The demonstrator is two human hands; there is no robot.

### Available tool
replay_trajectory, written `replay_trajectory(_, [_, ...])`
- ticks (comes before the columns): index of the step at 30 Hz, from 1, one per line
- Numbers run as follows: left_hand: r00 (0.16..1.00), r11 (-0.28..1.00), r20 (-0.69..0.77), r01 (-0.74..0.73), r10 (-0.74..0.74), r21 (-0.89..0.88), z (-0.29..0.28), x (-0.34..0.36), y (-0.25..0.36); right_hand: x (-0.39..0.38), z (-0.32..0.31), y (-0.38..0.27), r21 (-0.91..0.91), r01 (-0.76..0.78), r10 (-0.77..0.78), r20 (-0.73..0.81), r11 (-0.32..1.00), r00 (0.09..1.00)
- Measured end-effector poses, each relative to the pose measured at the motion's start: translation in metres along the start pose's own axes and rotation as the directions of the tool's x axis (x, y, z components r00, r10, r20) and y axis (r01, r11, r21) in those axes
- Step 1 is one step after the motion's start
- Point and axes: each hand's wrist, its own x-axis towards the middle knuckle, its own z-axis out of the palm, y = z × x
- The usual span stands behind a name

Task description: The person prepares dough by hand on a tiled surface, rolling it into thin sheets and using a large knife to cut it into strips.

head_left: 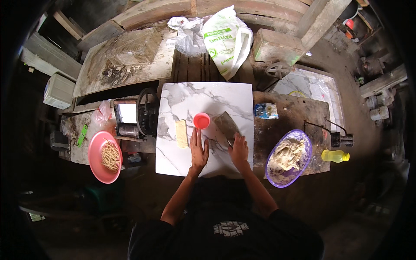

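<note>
On a white marble-patterned board (177, 97) lies a flat strip of pale dough (181, 134), left of a small pinkish-red cup (201, 121). My left hand (198, 151) is open, its fingers stretched toward the cup; the fingertips are at the cup's lower rim, and I cannot tell whether they touch it. Closed around a handle, my right hand (239, 151) holds a cleaver with a broad grey blade (226, 125). The blade points up and left over the board, right of the cup. Most of the handle is hidden in my fingers.
At the right, a purple basin (310, 145) holds dough beside a yellow bottle (334, 156). A pink basin (93, 158) with thin dough sticks is at the left, near a hand-wheel machine (146, 112). A blue-white packet (265, 111) and a white sack (227, 41) lie farther off.
</note>
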Motion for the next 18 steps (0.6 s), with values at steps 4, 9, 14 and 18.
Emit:
replay_trajectory(4, [0.993, 0.973, -0.037, -0.105, 0.115, 0.204, -0.01, -0.007, 0.016, -0.001, 0.018, -0.002, 0.203, 0.193, -0.173, -0.112, 0.96, 0.979])
replay_trajectory(9, [0.996, 0.978, -0.033, -0.071, 0.079, 0.195, -0.029, 0.005, -0.007, -0.008, -0.012, -0.03, 0.556, 0.119, 0.001, -0.21, 0.823, 0.978])
replay_trajectory(14, [0.998, 0.955, -0.006, -0.058, 0.063, 0.292, -0.039, 0.024, -0.055, -0.017, -0.043, -0.065, 0.683, 0.267, -0.071, -0.301, 0.68, 0.951])
replay_trajectory(18, [0.961, 0.858, 0.221, -0.25, 0.165, 0.449, -0.029, 0.048, -0.08, -0.024, -0.033, -0.094, 0.685, 0.286, -0.141, -0.261, 0.67, 0.955])
